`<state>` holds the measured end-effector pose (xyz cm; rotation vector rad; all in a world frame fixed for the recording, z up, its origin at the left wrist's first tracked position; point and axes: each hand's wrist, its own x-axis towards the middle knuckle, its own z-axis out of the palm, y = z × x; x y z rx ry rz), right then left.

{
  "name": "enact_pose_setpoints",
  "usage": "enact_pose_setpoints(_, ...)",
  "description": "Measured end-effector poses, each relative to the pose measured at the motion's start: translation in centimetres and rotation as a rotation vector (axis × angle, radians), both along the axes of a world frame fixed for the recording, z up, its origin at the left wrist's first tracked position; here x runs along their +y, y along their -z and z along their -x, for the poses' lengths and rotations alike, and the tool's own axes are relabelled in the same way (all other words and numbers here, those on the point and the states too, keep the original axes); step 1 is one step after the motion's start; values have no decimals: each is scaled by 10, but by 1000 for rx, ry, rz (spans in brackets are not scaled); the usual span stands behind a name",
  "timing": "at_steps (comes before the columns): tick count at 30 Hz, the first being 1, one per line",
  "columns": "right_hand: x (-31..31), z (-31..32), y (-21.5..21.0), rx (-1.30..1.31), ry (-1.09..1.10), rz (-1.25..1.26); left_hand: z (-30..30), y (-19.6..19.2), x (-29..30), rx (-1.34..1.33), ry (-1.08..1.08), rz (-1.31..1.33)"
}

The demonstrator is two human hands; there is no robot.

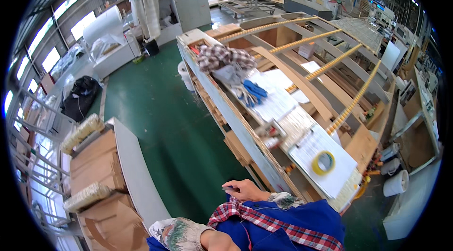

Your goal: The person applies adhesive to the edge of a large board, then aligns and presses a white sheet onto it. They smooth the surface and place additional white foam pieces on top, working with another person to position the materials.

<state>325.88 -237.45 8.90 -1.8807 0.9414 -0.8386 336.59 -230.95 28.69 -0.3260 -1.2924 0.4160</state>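
Left hand (218, 240): fingers cut off by the lower edge; grip cannot be determined. Right hand (249, 189): palm hidden; small dark object (229, 188) at its fingertips too small to identify, hold unclear. Ahead and right of the right hand: blurred object (272, 133), kind indeterminate. Farther right: print on paper sheet (330, 182) illegible, partly covered by yellow tape roll (315, 168). Far left of both hands: metal rack (39, 154) truncated by the round rim; black bag (84, 91), contents hidden.
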Motion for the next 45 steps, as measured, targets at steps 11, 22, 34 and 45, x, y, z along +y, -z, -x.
enact_pose_setpoints(11,-216,-34,-71,-25,103,-127,-57,-17,-236,77,32,102)
enact_pose_setpoints(22,-336,-27,-41,-2,707,-135,-72,13,-424,318,330,157)
enact_pose_setpoints(34,-464,-92,-48,127,1145,-65,-118,76,-796,-714,-48,-780)
enact_pose_setpoints(45,-463,-112,-54,258,1504,-87,-138,262,-1004,-1096,-567,-988)
